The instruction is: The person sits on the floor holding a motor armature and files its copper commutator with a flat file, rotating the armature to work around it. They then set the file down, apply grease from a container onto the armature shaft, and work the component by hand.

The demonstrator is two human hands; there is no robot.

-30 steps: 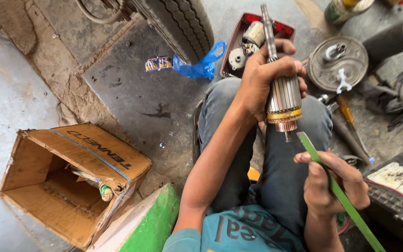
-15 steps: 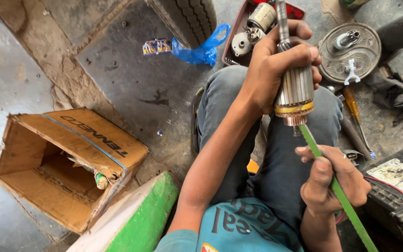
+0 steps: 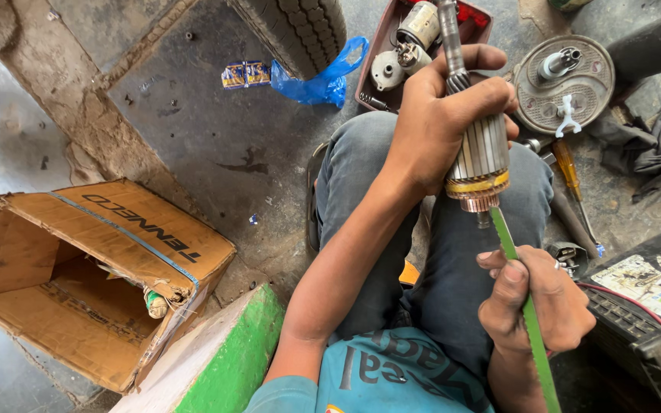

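Gripped upright over the lap in left hand [image 3: 441,115], fingers wrapped around laminated body: motor armature [image 3: 480,157]. Pinched in closed right hand [image 3: 533,302], tip touching copper end from below: green blade [image 3: 525,313]. Lay open on its side at left: brown cardboard box [image 3: 86,283]. Beside tyre: blue plastic bag [image 3: 319,76], small blue-yellow wrapper [image 3: 245,74].

Our left hand [image 3: 441,115] curls tight, arm stretched out over our knees [image 3: 437,199]; our right hand [image 3: 533,298] fists just nearer.
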